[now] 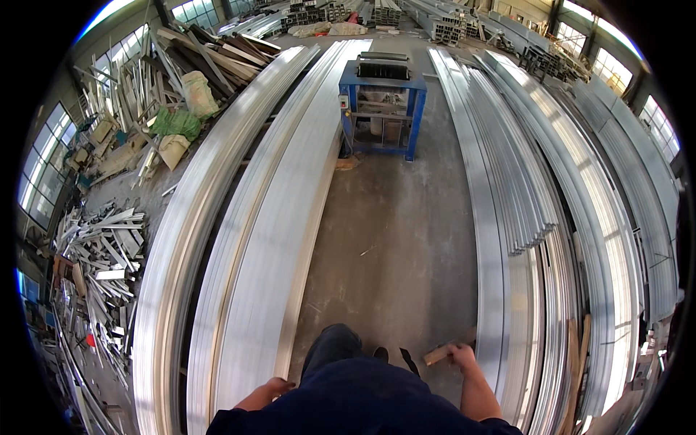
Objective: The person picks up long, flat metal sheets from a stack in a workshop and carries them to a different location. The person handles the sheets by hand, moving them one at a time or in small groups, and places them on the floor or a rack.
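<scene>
My right hand (461, 357) grips a short brown wooden block (437, 355) by one end, low over the floor beside the stacks on the right. The block's other end points left, toward my legs. My left hand (274, 388) hangs at my side, next to a stack of long silver metal profiles (254, 319). Its fingers look curled in; whatever they may hold is hidden. A dark strip (409, 360) shows between my body and the block; I cannot tell what it is.
Ahead stands a blue-framed machine (383, 101) with a roller on top. Long metal profiles (493, 290) line the right side of the concrete aisle (388, 239). Scrap offcuts (109, 250), leaning boards (210, 58) and a green sack (176, 124) lie at the left.
</scene>
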{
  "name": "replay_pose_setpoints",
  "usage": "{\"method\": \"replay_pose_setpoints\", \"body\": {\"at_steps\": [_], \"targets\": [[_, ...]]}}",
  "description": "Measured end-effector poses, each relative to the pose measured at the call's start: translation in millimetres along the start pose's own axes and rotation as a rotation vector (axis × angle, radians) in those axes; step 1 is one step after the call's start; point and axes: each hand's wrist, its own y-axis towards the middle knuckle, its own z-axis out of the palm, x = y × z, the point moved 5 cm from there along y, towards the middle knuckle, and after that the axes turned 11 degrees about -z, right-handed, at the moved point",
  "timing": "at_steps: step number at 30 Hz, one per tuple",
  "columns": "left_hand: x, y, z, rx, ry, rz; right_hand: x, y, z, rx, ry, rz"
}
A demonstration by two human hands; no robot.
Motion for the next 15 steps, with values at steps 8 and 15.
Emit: {"method": "replay_pose_setpoints", "body": {"at_steps": [8,15], "targets": [[-210,37,-150,-0.236,0.315,0.219,130,181,-57,-0.111,0.011,0.05],[-522,31,-326,-0.1,-0.402,0.371,133,198,-98,0.246,-0.304,0.285]]}}
